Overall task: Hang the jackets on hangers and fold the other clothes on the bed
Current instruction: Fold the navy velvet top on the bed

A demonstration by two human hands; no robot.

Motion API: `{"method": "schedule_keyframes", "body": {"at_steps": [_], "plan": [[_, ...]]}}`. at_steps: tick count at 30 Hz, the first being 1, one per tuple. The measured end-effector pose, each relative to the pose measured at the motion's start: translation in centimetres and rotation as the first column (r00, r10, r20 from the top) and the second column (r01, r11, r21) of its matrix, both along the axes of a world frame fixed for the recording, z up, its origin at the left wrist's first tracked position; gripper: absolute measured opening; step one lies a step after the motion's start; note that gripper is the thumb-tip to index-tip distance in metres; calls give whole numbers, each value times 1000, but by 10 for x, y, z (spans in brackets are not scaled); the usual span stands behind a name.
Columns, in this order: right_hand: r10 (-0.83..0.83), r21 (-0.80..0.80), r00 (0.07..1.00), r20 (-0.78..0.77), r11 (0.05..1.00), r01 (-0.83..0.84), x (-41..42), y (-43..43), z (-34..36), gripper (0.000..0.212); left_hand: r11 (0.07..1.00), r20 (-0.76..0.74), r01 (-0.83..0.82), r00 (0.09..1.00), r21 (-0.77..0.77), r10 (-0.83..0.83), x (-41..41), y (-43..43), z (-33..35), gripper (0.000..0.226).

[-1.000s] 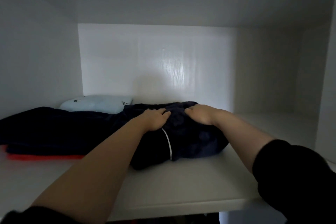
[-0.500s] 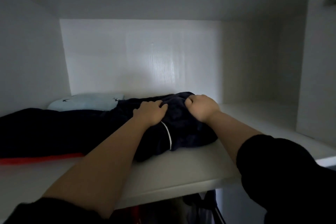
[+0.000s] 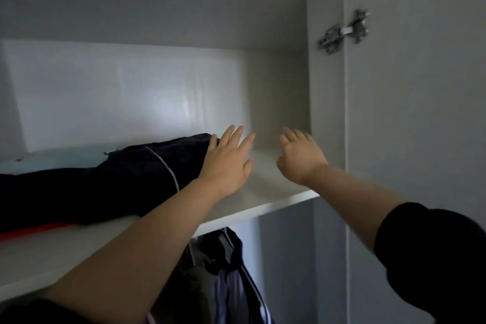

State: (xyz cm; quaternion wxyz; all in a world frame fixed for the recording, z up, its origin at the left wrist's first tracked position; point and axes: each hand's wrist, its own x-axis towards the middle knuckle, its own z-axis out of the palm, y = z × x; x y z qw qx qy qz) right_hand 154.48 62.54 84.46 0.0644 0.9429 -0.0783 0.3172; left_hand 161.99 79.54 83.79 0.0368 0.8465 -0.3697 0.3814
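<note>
- Both hands are empty, fingers straight and spread: left hand [image 3: 226,163] and right hand [image 3: 299,158] hover over the shelf [image 3: 265,192].
- Half a second ago both were curled on the navy garment [image 3: 136,173]. They have since let go, so it looks stowed on the shelf.
- It lies at 9 o'clock from the left hand, just beside the thumb edge; contact is unclear in the blur.
- At 3 o'clock, the right hand is apart from it.

Fingers spread, the left hand [image 3: 226,163] is at the right end of the folded navy garment [image 3: 136,173] on the wardrobe shelf [image 3: 265,192] — the right hand [image 3: 299,158] spread at its 3 o'clock. Hanging clothes [image 3: 228,271] show at 6 o'clock, a door hinge [image 3: 342,31] at 1 o'clock.
</note>
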Motion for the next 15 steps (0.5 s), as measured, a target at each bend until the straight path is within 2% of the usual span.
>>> {"method": "schedule_keyframes", "body": {"at_steps": [3,6,10,15], "plan": [[-145,-86,987,69,985,151,-79,-33,-7,58,990,48,139,989,-18,-138,-52,-53,-8,62],[-305,-215,946,108,922,322,-179,-68,-14,62,920,43,380,925,-94,-378,-125,-106,-21,62],[-484,-233,860,158,829,509,-331,-104,-22,62,747,81,649,760,-140,-645,-243,-169,-42,63],[-710,-136,690,140,676,724,-523,-125,-54,61,518,60,842,531,-151,-846,-414,-237,-75,59]]}}
